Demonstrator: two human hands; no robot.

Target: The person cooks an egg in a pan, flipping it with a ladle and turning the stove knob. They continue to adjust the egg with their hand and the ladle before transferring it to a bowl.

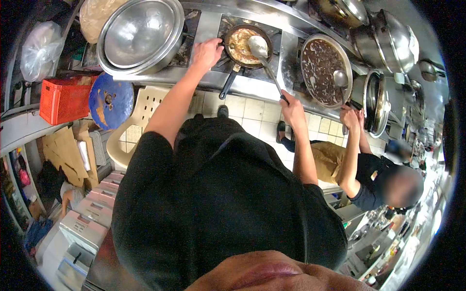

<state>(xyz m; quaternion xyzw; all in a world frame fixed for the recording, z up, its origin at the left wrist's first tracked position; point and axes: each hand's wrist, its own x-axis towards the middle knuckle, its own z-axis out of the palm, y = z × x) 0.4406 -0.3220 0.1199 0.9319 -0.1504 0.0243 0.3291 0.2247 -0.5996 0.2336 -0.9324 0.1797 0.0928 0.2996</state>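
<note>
A frying pan (236, 57) sits on a burner in front of me, its dark handle (229, 83) pointing towards my body. Inside it is a yellow-brown food mixture (238, 41). Fingers wrapped round its black grip, my right hand (294, 111) holds a metal ladle (259, 47), whose bowl is over the pan's right side. At the left of the pan, my left hand (208, 54) has its fingers curled, the fingertips right at a small dark piece by the rim. I cannot tell what that piece is.
Large steel bowls (143, 34) stand on the stove at left. At right, a co-worker's hand (350, 117) holds a ladle in a wide pot (325, 72) of dark liquid. Lidded pots (383, 41) line the back right. A beige chair (141, 109) and red crate (65, 102) stand at left.
</note>
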